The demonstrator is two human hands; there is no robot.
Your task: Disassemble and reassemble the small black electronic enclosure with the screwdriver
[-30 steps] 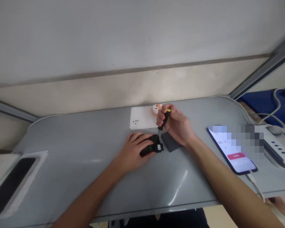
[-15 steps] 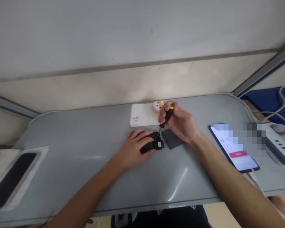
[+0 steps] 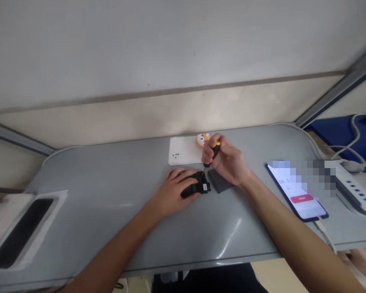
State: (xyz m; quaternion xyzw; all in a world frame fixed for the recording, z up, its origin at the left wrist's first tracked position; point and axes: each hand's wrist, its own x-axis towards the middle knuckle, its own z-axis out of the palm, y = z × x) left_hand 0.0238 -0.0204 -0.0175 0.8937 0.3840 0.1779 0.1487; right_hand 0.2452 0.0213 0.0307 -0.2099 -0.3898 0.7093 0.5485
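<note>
A small black device [image 3: 198,187] with a green spot and a white label lies in the middle of the grey table [image 3: 110,203]. My left hand [image 3: 173,191] rests on it, fingers curled over its left part and holding it down. My right hand [image 3: 228,160] is closed round a small screwdriver [image 3: 212,155] with a black and yellow handle. The screwdriver stands nearly upright with its tip on the device's top. A dark grey flat cover [image 3: 218,182] lies just right of the device, partly under my right hand.
A white paper sheet [image 3: 184,150] with tiny dark screws [image 3: 176,155] lies behind the device, an orange figurine [image 3: 202,139] at its corner. A lit phone [image 3: 299,191] on a cable and a white power strip [image 3: 352,185] are at right. A white tray [image 3: 15,228] with a dark slot sits far left.
Both hands stay in place on the device and the screwdriver. Only the view shifts slightly; the screwdriver's tilt changes a little.
</note>
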